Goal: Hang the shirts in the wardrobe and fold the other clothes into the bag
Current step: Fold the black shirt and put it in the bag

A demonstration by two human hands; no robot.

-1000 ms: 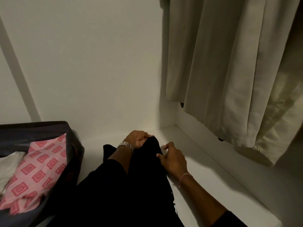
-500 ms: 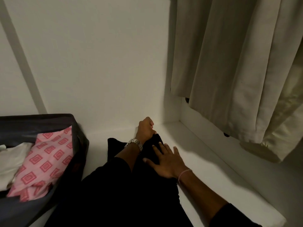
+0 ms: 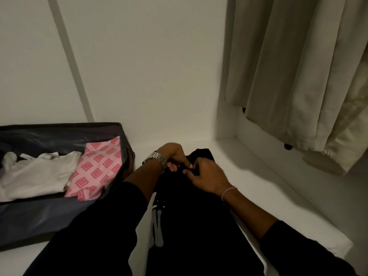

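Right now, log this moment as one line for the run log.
stage: folding | left hand: pinches black garment | right hand: pinches black garment | bag: open, white and pink clothes inside

Dim light, plain white wall (image 3: 139, 66), possibly a white shelf (image 3: 249, 176).

left hand (image 3: 175, 156) and right hand (image 3: 207, 176) pinch far end of black garment (image 3: 199, 216) on white shelf (image 3: 258, 188) | open bag (image 3: 49, 220) left, holding white cloth (image 3: 39, 174) and pink cloth (image 3: 97, 166) | beige shirts (image 3: 294, 72) hang right
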